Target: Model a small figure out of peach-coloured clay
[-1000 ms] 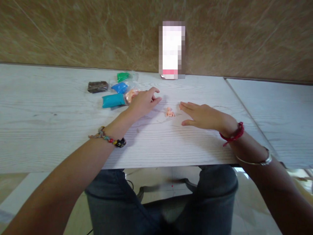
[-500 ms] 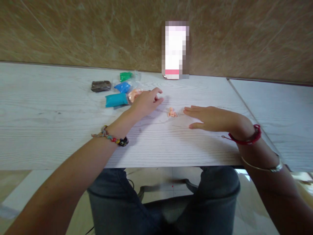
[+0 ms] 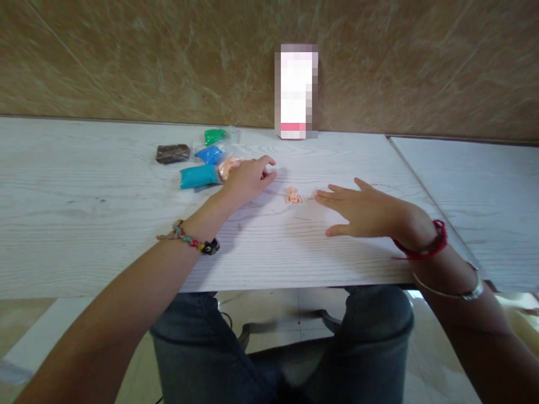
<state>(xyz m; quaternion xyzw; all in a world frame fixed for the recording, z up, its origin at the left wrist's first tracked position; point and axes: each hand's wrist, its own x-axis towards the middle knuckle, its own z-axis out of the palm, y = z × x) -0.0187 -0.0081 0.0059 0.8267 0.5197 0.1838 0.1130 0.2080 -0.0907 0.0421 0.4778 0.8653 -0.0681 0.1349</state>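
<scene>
A small peach clay figure [image 3: 293,196] sits on the white wood-grain table between my hands. My left hand [image 3: 251,175] rests left of it, thumb and forefinger apart and the other fingers loosely curled, with nothing visible in it. Palm down to the right of the figure, my right hand [image 3: 351,207] has its fingers spread. A thin pale line shows at its fingertips; I cannot tell whether it is clay or a table mark. Partly behind my left hand lies a bag of peach clay [image 3: 229,166].
Beside that bag lie a teal clay pack [image 3: 199,176], a blue one [image 3: 209,154], a green one [image 3: 215,136] and a wrapped brown block [image 3: 173,153]. A blurred-out phone-like screen [image 3: 295,90] leans on the brown marbled wall. A seam [image 3: 421,177] crosses the table at right.
My right hand's fingers have spread apart, and the hand sits slightly lower in view. My left hand keeps its pose. The view has shifted slightly.
</scene>
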